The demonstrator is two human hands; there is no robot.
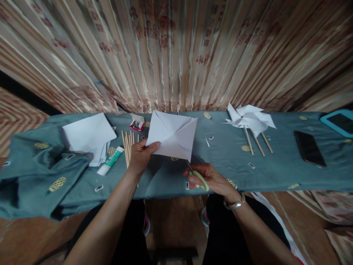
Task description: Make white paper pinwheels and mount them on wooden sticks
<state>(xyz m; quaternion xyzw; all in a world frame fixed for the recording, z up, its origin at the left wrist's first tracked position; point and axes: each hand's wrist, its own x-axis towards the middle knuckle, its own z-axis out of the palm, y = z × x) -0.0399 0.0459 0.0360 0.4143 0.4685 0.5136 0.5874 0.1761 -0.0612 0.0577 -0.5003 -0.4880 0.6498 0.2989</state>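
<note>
A white sheet of paper [172,134] with diagonal creases is held up over the table. My left hand [141,156] pinches its lower left edge, thumb on top. Slits show along the creases toward the upper right corner. In my right hand [208,177] is a pair of scissors [202,181] with light green handles, my fingers through the loops. Their blades point up at the paper's lower right corner and touch or reach behind it; how far they are apart is unclear.
Paper sheets [88,132], a glue stick [110,161], wooden sticks [127,145] and a small red box [137,123] of metal pieces lie left. Right are white paper pinwheels [249,118] on sticks, a phone [309,148] and a blue-framed device [339,123]. A curtain [176,55] hangs behind.
</note>
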